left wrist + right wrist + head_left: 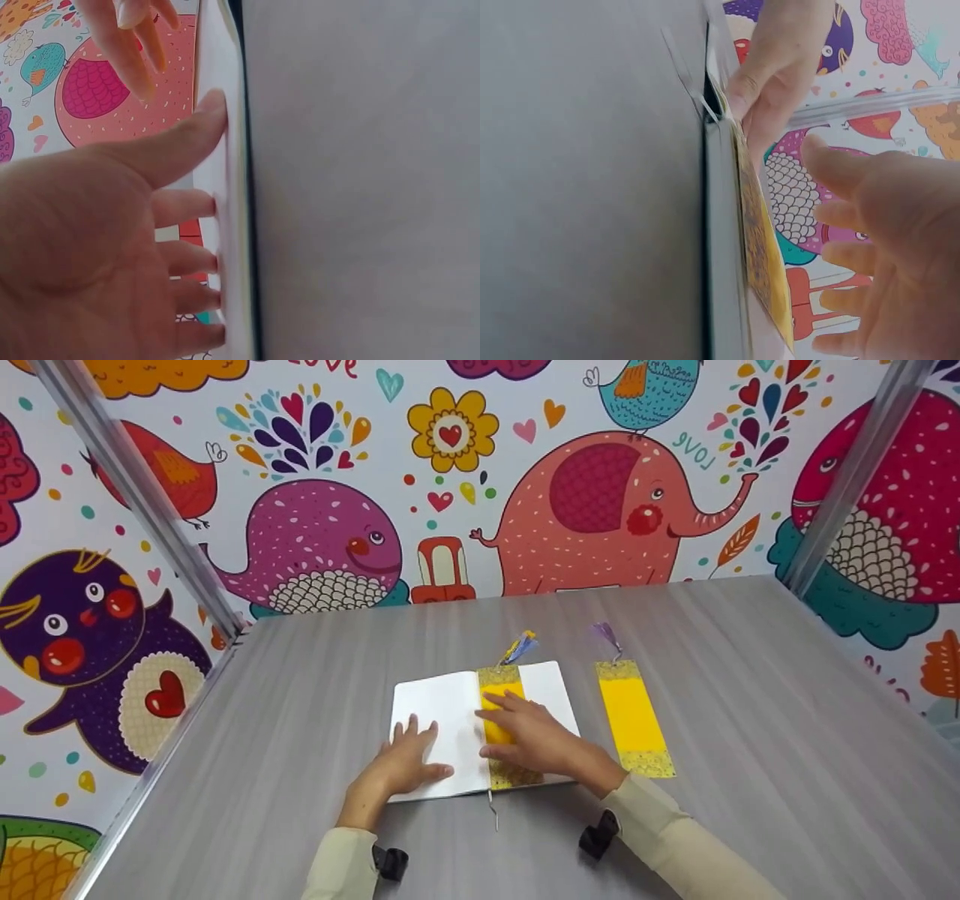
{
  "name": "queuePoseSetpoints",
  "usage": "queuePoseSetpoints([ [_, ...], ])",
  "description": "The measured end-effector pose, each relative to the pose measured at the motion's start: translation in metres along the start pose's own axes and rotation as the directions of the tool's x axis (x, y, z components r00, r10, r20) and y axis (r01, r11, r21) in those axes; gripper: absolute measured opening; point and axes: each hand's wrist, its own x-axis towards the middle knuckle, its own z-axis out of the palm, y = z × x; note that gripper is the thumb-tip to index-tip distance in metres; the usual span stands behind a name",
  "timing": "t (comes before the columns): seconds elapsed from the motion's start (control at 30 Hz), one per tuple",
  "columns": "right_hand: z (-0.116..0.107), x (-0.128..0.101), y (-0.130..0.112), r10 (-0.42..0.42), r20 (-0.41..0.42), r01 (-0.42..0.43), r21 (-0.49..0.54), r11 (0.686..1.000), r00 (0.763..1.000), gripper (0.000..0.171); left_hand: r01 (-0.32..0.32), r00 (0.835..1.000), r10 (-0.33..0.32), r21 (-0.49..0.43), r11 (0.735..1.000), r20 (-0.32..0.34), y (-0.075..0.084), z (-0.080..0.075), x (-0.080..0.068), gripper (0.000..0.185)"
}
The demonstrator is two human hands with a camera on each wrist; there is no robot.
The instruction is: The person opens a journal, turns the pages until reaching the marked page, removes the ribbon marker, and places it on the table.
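An open notebook (442,697) with blank white pages lies on the table. My left hand (401,765) rests on its left page, fingers spread and fingertips touching the paper. Along the inner side of the right page lies a yellow bookmark (516,776) with glittery gold ends and a yellow and blue tassel (519,648) past the top edge. Over this bookmark my right hand (536,735) is held with loosely spread fingers, covering part of it. A gap shows between the right hand (907,247) and the bookmark (761,232) in the right wrist view.
A second yellow bookmark (634,712) with a purple tassel (607,636) lies right of the notebook. From the notebook's lower edge a thin ribbon (493,811) hangs onto the grey table (315,682). Printed panels (450,510) with metal posts (150,502) stand around the table.
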Motion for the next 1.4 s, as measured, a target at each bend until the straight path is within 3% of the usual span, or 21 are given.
queuePoseSetpoints([
  [0.17,-0.006,0.005,0.006,0.084,-0.144,-0.064,0.133,0.989,0.986,0.062,0.008,1.0,-0.008,0.007,1.0,0.001,0.002,0.0,0.0,0.078],
  [0.27,-0.009,0.01,0.012,0.174,-0.258,-0.104,0.264,0.959,0.95,0.061,0.01,1.0,-0.01,0.007,1.0,-0.002,0.002,0.001,0.0,0.078],
  [0.33,-0.01,0.014,0.017,0.271,-0.277,-0.162,0.358,0.919,0.922,0.062,0.012,1.0,-0.011,0.004,1.0,-0.006,0.002,0.001,0.0,0.078],
  [0.5,-0.014,0.02,0.028,0.481,-0.16,-0.335,0.531,0.778,0.862,0.072,0.012,1.0,-0.012,-0.003,1.0,-0.01,0.003,0.002,-0.001,0.077],
  [0.83,-0.022,0.03,0.041,0.591,0.045,-0.464,0.667,0.583,0.806,0.078,-0.011,1.0,0.011,0.01,1.0,0.002,0.001,0.003,0.0,0.078],
  [0.93,-0.025,0.035,0.041,0.616,0.08,-0.515,0.639,0.572,0.784,0.081,-0.016,1.0,0.016,0.007,1.0,0.001,0.001,0.002,0.0,0.078],
  [1.03,-0.025,0.04,0.038,0.636,0.099,-0.562,0.586,0.584,0.765,0.086,-0.011,1.0,0.011,0.003,1.0,-0.003,0.001,0.001,-0.001,0.078],
  [1.1,-0.024,0.042,0.035,0.639,0.098,-0.579,0.546,0.606,0.763,0.09,-0.009,1.0,0.009,0.003,1.0,-0.004,0.001,0.001,-0.001,0.078],
  [1.3,-0.016,0.047,0.028,0.614,0.038,-0.579,0.387,0.718,0.788,0.103,0.015,1.0,-0.015,0.023,1.0,-0.014,0.001,0.002,-0.001,0.079],
  [1.4,-0.013,0.047,0.023,0.624,0.004,-0.594,0.316,0.74,0.781,0.102,0.021,1.0,-0.02,0.022,1.0,-0.015,0.001,0.001,-0.001,0.079],
])
